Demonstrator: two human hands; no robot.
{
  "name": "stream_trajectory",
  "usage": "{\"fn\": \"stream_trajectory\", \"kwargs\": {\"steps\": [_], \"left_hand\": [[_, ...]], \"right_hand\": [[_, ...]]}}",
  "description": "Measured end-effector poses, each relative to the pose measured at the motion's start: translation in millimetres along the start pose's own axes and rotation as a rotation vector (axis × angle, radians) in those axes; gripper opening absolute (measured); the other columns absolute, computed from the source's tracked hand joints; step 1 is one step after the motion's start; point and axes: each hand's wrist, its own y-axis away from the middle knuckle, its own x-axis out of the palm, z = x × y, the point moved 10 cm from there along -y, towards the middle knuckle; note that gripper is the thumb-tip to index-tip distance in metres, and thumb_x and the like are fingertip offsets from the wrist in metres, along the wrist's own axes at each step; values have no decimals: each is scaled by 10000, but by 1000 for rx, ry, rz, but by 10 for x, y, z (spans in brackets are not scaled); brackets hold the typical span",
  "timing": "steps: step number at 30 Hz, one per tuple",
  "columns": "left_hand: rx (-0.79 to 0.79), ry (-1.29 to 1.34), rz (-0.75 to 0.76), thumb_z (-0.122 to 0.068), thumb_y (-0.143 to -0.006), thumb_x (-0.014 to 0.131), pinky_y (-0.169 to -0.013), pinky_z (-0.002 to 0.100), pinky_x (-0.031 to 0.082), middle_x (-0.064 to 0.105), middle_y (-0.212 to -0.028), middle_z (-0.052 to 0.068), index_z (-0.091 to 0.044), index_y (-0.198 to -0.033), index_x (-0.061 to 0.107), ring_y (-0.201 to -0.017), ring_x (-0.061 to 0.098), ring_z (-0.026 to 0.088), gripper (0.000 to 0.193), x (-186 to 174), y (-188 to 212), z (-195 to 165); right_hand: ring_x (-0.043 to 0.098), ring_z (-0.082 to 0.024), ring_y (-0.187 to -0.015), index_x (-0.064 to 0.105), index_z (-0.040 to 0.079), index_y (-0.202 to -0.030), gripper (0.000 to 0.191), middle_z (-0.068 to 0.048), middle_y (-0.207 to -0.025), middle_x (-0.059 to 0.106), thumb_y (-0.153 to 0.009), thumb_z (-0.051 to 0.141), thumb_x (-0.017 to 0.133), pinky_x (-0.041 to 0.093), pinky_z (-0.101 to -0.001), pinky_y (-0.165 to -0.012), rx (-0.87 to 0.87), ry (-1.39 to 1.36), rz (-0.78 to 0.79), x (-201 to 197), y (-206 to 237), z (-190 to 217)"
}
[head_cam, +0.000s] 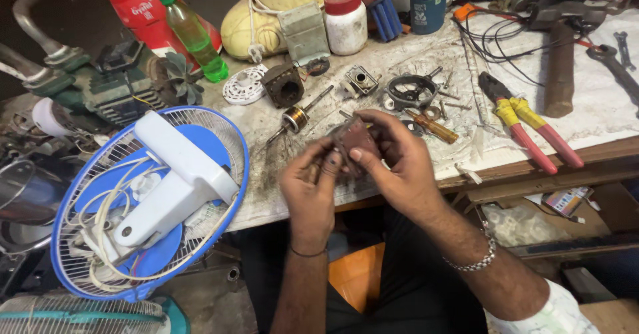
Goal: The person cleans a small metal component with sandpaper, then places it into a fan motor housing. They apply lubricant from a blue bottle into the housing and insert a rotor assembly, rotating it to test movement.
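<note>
Surface: the surface [373,61] was a grimy, stained workbench, pale top with a wooden front edge, pretty much buried in parts and tools.
Part in hand: a small dark reddish-brown motor part [356,144] was held just above the front edge of the surface, between both hands.
Left hand: the left hand [311,181] was curled partway, fingertips pinching the part's left side.
Right hand: the right hand [398,164] was wrapped around the part from the right, thumb pressed on its face, a metal bracelet on that wrist.
Near the hands: a copper-wound rotor on a shaft [296,118] lay just left of them, a screwdriver with an amber handle [432,126] just right, and a black round housing [413,91] sat behind.
Tools: red and yellow handled pliers [532,128] lay well to the right, beside a hammer [560,68] and a spanner [616,64].
Back row: a green plastic bottle [193,34], a white jar with a red lid [346,18] and a dark blue can [426,1] stood along the far side.
Left side: a blue fan with a wire grille [150,201] leaned against the surface's left end, white stand on top.
Room: dim, cluttered workshop; dark floor under the bench, more metal junk piled at far left.
</note>
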Motion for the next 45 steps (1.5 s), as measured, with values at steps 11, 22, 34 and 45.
{"fn": "stream_trajectory", "kwargs": {"steps": [11,22,34,45], "left_hand": [[-104,112,5,-10,-1009,657,-773,271,584,738,-999,110,82,-1173,693,-853,676,145,191,58,-33,141],[-100,264,25,-24,-1045,655,-813,270,574,706,-1062,112,70,-1214,657,-910,677,148,193,108,-19,77],[-97,195,-68,10,-979,696,-774,273,587,754,-1033,131,105,-1207,695,-858,696,154,247,-77,-31,278],[-77,73,-19,31,-964,710,-728,265,583,749,-985,131,104,-1178,717,-814,685,155,226,-125,-66,293]], "right_hand": [[656,-132,-1042,462,18,-1504,559,-92,-1214,653,-985,29,669,604,-277,-833,141,-160,-156,-315,-113,-146],[619,-179,-1228,389,21,-1527,599,-142,-1397,574,-987,26,648,579,-315,-993,52,-67,22,-29,-65,48],[559,-205,-1358,432,-3,-1525,582,-155,-1481,567,-979,21,634,457,-344,-1153,-40,120,84,89,-89,125],[670,-198,-1208,569,11,-1448,446,-147,-1323,683,-1010,88,583,536,-319,-1045,-36,230,125,162,-117,92]]}}
